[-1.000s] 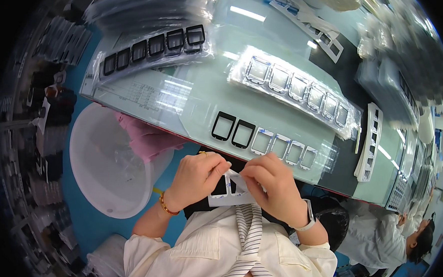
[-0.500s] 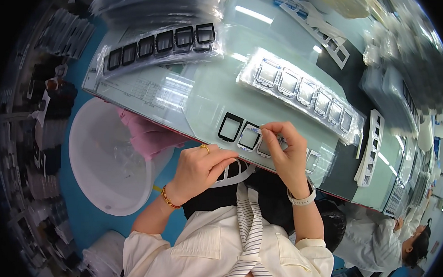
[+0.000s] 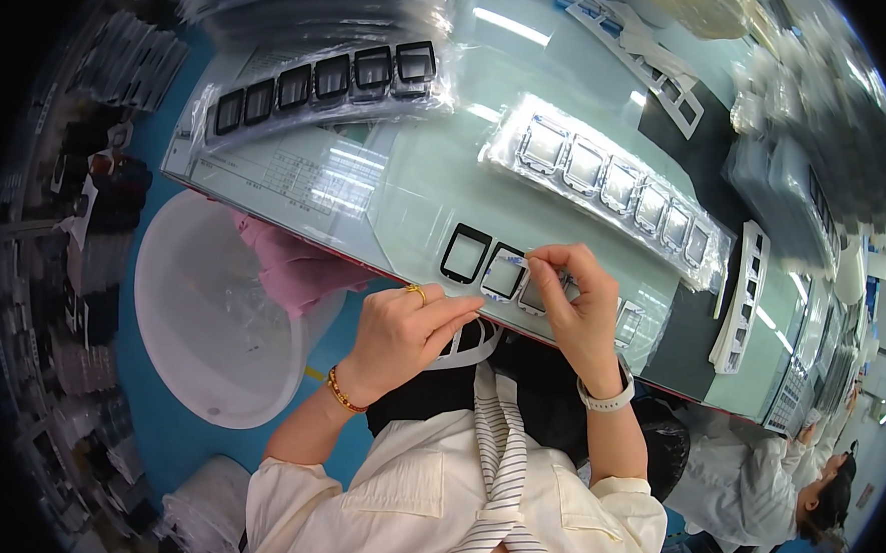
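In front of me, near the table's edge, lies a thin rectangular frame with a white rim and blue marks (image 3: 499, 297), lined up with a black-bordered panel under it. My right hand (image 3: 584, 309) pinches its upper right corner between thumb and forefinger. At its lower left corner are the fingertips of my left hand (image 3: 405, 333), thumb and forefinger closed together. Just left of it lies another black-bordered panel (image 3: 450, 255), touched by neither hand. More small frames in the same row are partly hidden behind my right hand; a white-rimmed one (image 3: 629, 323) shows to its right.
A clear-wrapped tray of white-rimmed frames (image 3: 607, 200) lies beyond my hands; a tray of black frames (image 3: 317, 95) is at the far left. White strips (image 3: 740, 297) lie at right. Below the table's left edge stands a white tub (image 3: 216, 315) with pink cloth (image 3: 288, 268). A person (image 3: 743, 482) sits at right.
Both hands keep their places at the same frame, with hardly any finger movement. The whole view has shifted slightly.
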The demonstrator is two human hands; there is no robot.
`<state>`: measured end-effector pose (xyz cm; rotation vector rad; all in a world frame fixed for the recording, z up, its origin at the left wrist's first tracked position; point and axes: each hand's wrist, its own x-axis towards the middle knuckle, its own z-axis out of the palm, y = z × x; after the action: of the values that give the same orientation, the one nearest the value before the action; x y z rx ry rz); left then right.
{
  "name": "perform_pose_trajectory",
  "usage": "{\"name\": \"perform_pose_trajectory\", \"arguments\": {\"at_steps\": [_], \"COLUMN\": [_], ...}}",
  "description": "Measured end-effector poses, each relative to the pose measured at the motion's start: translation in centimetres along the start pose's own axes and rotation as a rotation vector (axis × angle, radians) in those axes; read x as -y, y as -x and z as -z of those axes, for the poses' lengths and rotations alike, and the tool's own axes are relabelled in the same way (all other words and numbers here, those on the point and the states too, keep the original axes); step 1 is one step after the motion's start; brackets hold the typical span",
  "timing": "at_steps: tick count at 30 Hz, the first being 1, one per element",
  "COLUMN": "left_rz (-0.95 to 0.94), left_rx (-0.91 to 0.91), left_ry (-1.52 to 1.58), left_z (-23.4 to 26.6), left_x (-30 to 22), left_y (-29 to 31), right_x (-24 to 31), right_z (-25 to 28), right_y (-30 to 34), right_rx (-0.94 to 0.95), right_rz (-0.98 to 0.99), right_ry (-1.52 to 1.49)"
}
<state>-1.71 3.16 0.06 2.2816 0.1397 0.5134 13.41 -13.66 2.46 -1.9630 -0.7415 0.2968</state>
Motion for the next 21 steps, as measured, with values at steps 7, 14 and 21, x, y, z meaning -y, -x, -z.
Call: {"name": "perform_pose_trajectory", "arguments": {"at_steps": [7, 14, 21], "left_rz": [-0.006, -0.016, -0.041], "left_rx": [-0.005, -0.002, -0.005], "left_ry": [-0.006, -0.076, -0.128], "left_z": [-0.06, -0.10, -0.12], "left_x": [-0.02, -0.07, -0.25], "left_y": [-0.05, 0.08, 0.11], "right_x": [0.64, 0.45, 0.47], "right_z": [0.23, 0.10, 0.08], "right_y": [-0.01, 0.07, 0.11], "right_rx": [0.028, 0.014, 0.003], "right_rz": [-0.057, -0.029, -0.014], "right_ry": [0.003, 0.011, 0.011]}}
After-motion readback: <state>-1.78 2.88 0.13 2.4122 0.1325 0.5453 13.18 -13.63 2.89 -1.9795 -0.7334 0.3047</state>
